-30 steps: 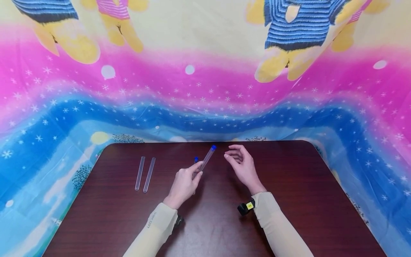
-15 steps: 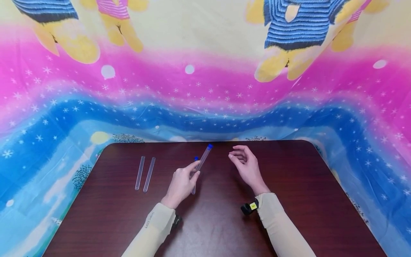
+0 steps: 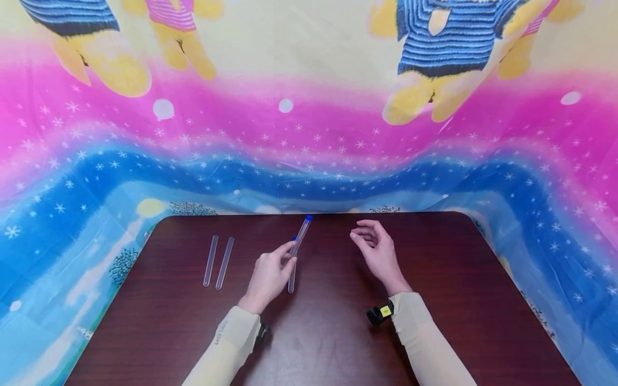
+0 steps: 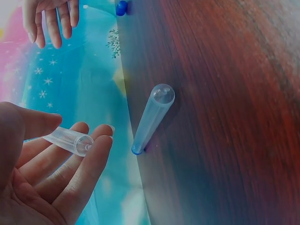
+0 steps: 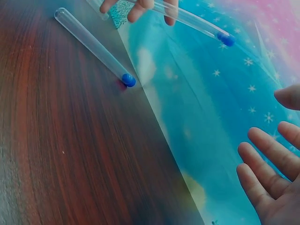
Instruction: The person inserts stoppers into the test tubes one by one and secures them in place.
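Observation:
My left hand (image 3: 266,280) pinches a clear test tube (image 3: 302,234) between thumb and fingers, tilted above the table. A blue cap (image 5: 226,38) sits on that tube's far end in the right wrist view. Beneath it, a second capped test tube (image 3: 292,276) lies on the table, partly hidden by the left hand and the held tube. To the left, two clear tubes lie side by side, an outer tube (image 3: 210,261) and an inner tube (image 3: 225,264); no caps show on them. My right hand (image 3: 379,252) hovers right of the held tube, fingers loosely bent around nothing.
The dark wooden table (image 3: 458,300) has rounded far corners. A printed cloth (image 3: 309,145) hangs behind it and along both sides. At the top of the left wrist view, a small blue piece (image 4: 122,8) shows near the table edge.
My left hand has drifted a little left with the capped tube, uncovering more of the tube lying below. My right hand has moved slightly right, widening the gap between the hands.

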### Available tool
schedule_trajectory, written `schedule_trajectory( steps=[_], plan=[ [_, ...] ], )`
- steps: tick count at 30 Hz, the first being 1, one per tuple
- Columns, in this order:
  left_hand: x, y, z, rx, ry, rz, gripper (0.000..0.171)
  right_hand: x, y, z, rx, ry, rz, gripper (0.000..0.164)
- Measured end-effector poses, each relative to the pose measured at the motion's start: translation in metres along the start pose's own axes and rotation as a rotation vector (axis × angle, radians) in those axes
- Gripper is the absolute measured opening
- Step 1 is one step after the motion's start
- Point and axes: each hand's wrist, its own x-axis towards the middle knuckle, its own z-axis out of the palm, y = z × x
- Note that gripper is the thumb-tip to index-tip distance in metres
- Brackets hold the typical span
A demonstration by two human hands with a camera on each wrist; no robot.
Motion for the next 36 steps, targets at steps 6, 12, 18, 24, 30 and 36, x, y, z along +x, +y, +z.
schedule_trajectory(
  steps=[6,12,18,24,30,36],
  plan=[
    [-0.001,-0.004,-0.002,0.027,0.007,-0.012,0.039,-0.001,0.005,-0.007,-0.003,0.024,-0.002,0.035],
    [-0.003,-0.008,-0.004,0.042,0.017,-0.027,0.039,-0.003,-0.001,-0.012,-0.019,0.03,0.009,0.034],
    [-0.004,-0.01,-0.007,0.042,0.01,-0.067,0.039,-0.011,-0.025,-0.017,-0.033,0.028,0.016,0.033],
    [-0.006,-0.012,-0.008,0.046,0.021,-0.08,0.039,-0.013,-0.025,-0.021,-0.047,0.045,0.028,0.033],
    [-0.007,-0.016,-0.008,0.053,0.024,-0.089,0.039,-0.014,-0.02,-0.025,-0.05,0.066,0.038,0.031],
    [-0.008,-0.018,-0.008,0.045,0.027,-0.104,0.039,-0.014,-0.017,-0.026,-0.059,0.078,0.056,0.029]
  ],
)
